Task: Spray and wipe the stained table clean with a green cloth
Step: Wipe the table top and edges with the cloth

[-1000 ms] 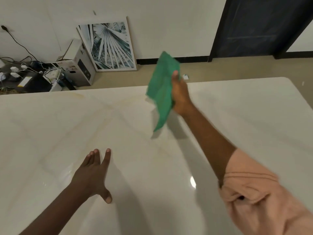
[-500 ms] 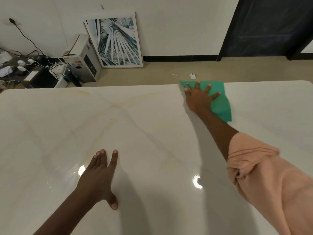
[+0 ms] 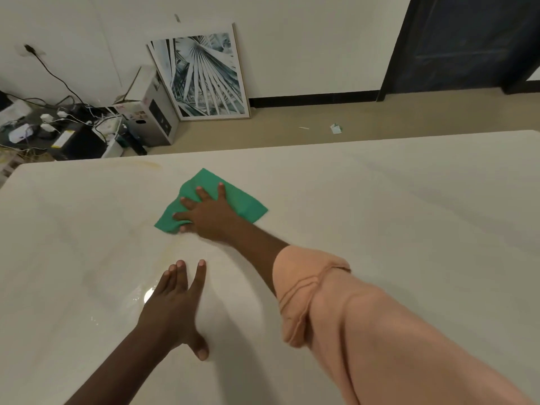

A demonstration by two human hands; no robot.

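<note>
worktop edges: far edge of the worktop (image 3: 380,176) runs across the view, rounded far-left corner visible; near and right edges out of frame
open room: wide bare surface right of the green cloth (image 3: 245,200) and left of both hands
right hand: right hand (image 3: 209,213) flat on the cloth, fingers spread and straight, pressing it down
left hand: left hand (image 3: 172,305) flat on the worktop, fingers straight, thumb out, holding nothing, nearer the camera than the cloth
cloth position: mid worktop, left of centre, near the far edge, partly rumpled under the palm
surface: glossy pale marble look, faint yellowish streaks (image 3: 166,249), one light glare spot beside the left hand
room: beige floor, white wall, dark door (image 3: 467,42) on the right
counts: 1 cloth, 2 hands, 1 framed print (image 3: 201,74) leaning on the wall, 1 white box (image 3: 152,109), cable clutter (image 3: 52,124) far left
</note>
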